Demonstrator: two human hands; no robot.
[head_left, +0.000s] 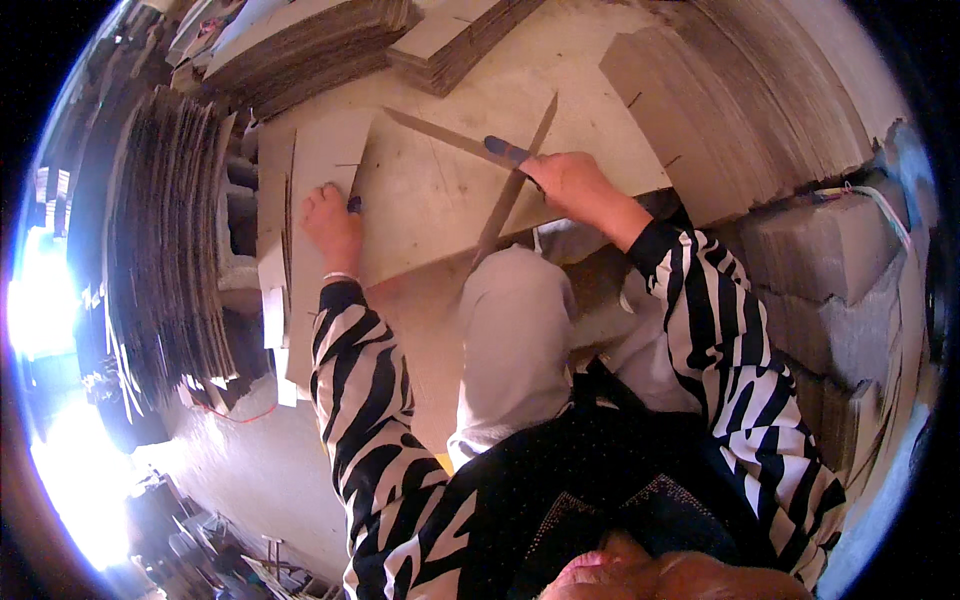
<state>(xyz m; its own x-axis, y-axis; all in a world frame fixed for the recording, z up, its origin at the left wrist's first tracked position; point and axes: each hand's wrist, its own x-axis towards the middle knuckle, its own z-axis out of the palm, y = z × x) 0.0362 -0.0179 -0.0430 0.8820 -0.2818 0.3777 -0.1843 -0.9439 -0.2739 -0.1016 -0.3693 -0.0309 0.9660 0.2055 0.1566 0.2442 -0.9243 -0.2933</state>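
My left hand [333,228] lies over a long cardboard piece [335,142] at the left of the pale board. Its fingers are bent together on the cardboard, and something dark blue wraps the thumb by the right edge. My right hand [577,188] is closed on narrow brown cardboard strips over the board's front edge. One strip [435,130] points to the far left. Another strip [500,215] crosses under the fingers, from far right towards my knee. A dark blue wrap covers a finger there too; the exact grip is partly hidden.
The pale wooden board [440,205] lies before my knees. Cardboard stacks stand at the back left [310,50], back middle [455,45] and right [700,110]. A tall stack of sheets [165,230] rises at the left. A pale cable [880,200] runs at the far right.
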